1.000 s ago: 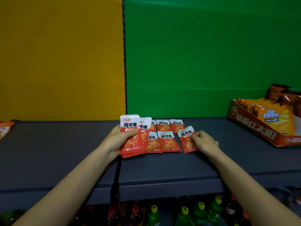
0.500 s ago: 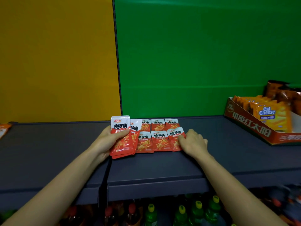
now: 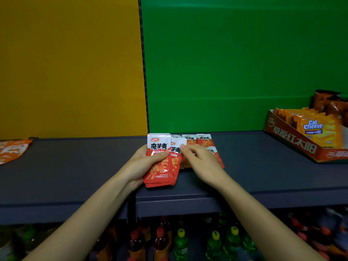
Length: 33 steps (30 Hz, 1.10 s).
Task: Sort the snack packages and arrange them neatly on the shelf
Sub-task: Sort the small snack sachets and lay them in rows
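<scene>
My left hand [image 3: 140,164] grips a fanned stack of red-and-white snack packets [image 3: 160,168] above the dark shelf [image 3: 75,176]. My right hand [image 3: 199,161] has come across to the stack, and its fingertips pinch the white top corner of the second packet [image 3: 178,147]. Behind and under my right hand, several more red packets [image 3: 204,141] lie flat in rows on the shelf, partly hidden by the hand.
An open cardboard display box [image 3: 293,142] with Cal Cheese wafer packs [image 3: 313,129] stands on the shelf at the right, dark orange bags [image 3: 327,102] behind it. An orange bag [image 3: 13,149] lies at the far left. Bottles [image 3: 180,240] fill the lower shelf.
My right hand left the packet it pressed down at the row's right end and moved left to the stack in my left hand. The left hand kept its hold.
</scene>
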Motion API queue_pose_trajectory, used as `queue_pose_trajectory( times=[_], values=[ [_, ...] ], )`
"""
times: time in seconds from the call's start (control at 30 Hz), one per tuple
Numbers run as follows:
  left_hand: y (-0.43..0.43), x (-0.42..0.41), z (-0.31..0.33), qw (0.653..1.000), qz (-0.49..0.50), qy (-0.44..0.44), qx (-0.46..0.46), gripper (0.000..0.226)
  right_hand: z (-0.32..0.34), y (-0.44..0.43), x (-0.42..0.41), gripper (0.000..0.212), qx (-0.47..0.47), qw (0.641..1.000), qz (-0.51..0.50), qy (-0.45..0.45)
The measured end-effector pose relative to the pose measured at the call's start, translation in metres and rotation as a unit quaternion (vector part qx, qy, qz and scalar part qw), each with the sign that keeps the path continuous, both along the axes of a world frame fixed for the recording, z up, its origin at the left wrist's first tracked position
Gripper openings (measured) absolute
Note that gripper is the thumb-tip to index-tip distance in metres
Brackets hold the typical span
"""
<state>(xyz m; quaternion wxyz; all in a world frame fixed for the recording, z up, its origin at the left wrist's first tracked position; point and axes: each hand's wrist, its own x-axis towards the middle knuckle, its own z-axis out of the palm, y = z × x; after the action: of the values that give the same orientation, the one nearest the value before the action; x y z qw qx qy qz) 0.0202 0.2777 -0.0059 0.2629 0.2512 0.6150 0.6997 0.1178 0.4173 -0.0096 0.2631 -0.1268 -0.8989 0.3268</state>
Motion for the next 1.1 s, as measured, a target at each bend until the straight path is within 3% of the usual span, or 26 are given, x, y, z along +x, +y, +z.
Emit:
queue_pose_trajectory(
  times=[0.23, 0.37, 0.53, 0.77, 0.9, 1.1],
  values=[
    [-0.02, 0.002, 0.004, 0.999, 0.023, -0.029, -0.021, 0.018, -0.001, -0.004, -0.002, 0.034, -0.022, 1.0, 0.006, -0.004],
    [-0.041, -0.01, 0.009, 0.996, 0.049, -0.071, -0.012, 0.011, -0.002, 0.012, 0.001, 0.032, -0.058, 0.994, 0.036, -0.084],
    [-0.048, -0.009, 0.01, 0.994, 0.056, -0.085, -0.032, 0.007, -0.012, 0.003, -0.002, 0.046, 0.029, 0.989, 0.034, -0.144],
    [-0.043, -0.009, 0.008, 0.991, 0.072, -0.097, -0.05, 0.016, -0.02, -0.004, -0.002, 0.038, 0.116, 0.986, -0.036, -0.115],
    [-0.042, -0.003, 0.012, 0.987, 0.089, -0.116, -0.059, 0.009, -0.02, -0.006, 0.0, 0.037, 0.146, 0.983, -0.074, -0.087],
    [-0.028, 0.019, 0.02, 0.994, 0.043, -0.098, -0.036, 0.006, -0.01, -0.01, 0.013, 0.055, -0.012, 1.0, 0.003, 0.0]
  ],
)
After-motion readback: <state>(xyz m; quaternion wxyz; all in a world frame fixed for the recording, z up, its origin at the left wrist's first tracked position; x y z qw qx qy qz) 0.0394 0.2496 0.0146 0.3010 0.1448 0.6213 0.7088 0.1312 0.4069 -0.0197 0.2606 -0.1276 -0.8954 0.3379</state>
